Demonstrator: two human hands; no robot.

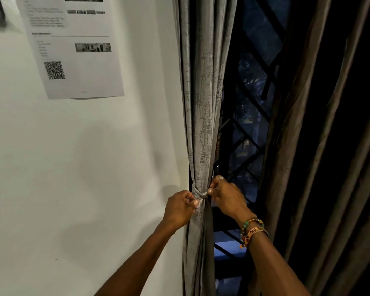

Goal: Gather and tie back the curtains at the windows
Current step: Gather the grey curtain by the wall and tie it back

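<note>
A grey textured curtain (203, 103) hangs bunched at the left side of the window, cinched narrow at waist height by a grey tie-back (200, 194) wrapped round it. My left hand (179, 208) pinches the left end of the tie-back with fingers curled. On the other side of the bunch my right hand (226, 196), which wears a ring and wrist bracelets, pinches the right end. The two hands are on opposite sides of the knot, pulling apart.
A white wall (83, 167) lies to the left, with a printed sheet (73, 45) bearing a QR code taped on it. Behind the curtain is a dark window with a black diagonal grille (250, 116). A second, brownish curtain (320, 146) hangs loose at the right.
</note>
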